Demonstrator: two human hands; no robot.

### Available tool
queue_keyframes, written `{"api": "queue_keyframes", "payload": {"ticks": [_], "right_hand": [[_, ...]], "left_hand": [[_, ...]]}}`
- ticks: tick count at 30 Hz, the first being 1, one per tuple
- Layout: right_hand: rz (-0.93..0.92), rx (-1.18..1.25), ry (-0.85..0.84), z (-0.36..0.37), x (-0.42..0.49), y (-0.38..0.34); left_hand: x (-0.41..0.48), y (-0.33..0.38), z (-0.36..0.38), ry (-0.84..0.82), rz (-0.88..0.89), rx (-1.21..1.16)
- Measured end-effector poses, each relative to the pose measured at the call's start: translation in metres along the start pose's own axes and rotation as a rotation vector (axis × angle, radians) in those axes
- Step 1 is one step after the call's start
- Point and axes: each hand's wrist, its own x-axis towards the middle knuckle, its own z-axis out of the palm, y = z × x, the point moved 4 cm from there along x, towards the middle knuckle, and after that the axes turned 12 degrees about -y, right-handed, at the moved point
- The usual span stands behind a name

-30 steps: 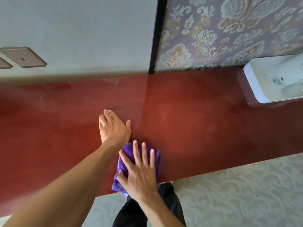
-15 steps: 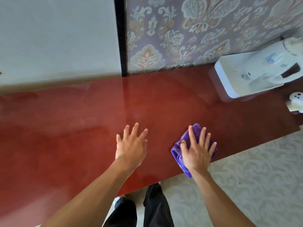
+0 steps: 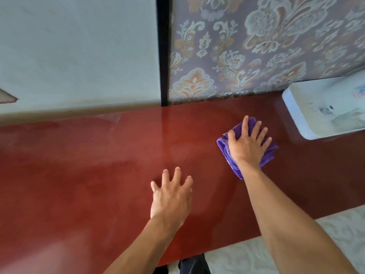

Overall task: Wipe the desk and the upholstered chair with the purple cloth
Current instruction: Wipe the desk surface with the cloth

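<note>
Head view, looking down at glossy red tabletop against wall.

Right hand at 2 o'clock, fingers spread wide, palm pressing flat on folded purple cloth; cloth lies on tabletop, near white tray at 3 o'clock, not touching it.

Left hand at centre, fingers splayed, holding nothing, seemingly braced on tabletop.

Step in hand, judged: desk wiping, right portion. Upholstered chair not in view, likely not yet wiped.

Next move calls for: flat pressure on cloth, sweep along surface, stop short of tray or work round it.

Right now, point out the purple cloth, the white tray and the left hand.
purple cloth (image 3: 222, 144), head view, left folded edge.
white tray (image 3: 292, 111), head view, near-left rim.
left hand (image 3: 170, 198), head view, back of hand.
</note>
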Motion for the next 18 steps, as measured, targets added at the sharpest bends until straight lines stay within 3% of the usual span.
{"api": "queue_keyframes", "payload": {"ticks": [3, 9, 11, 15, 18], "right_hand": [[-0.269, -0.122, 0.012, 0.013, -0.016, -0.056], [-0.716, -0.254, -0.024, 0.056, -0.115, -0.146], [-0.82, -0.246, -0.056, 0.074, -0.159, -0.17], [-1.018, -0.172, -0.158, 0.12, -0.273, -0.22], [-1.146, -0.144, -0.246, 0.16, -0.37, -0.251]], "left_hand": [[-0.003, -0.007, 0.0, 0.049, 0.03, -0.052], [-0.056, -0.065, 0.017, 0.305, 0.161, -0.2], [-0.087, -0.104, 0.028, 0.377, 0.102, -0.24], [-0.155, -0.189, 0.044, 0.479, -0.201, -0.329], [-0.203, -0.234, 0.058, 0.505, -0.275, -0.362]]}}
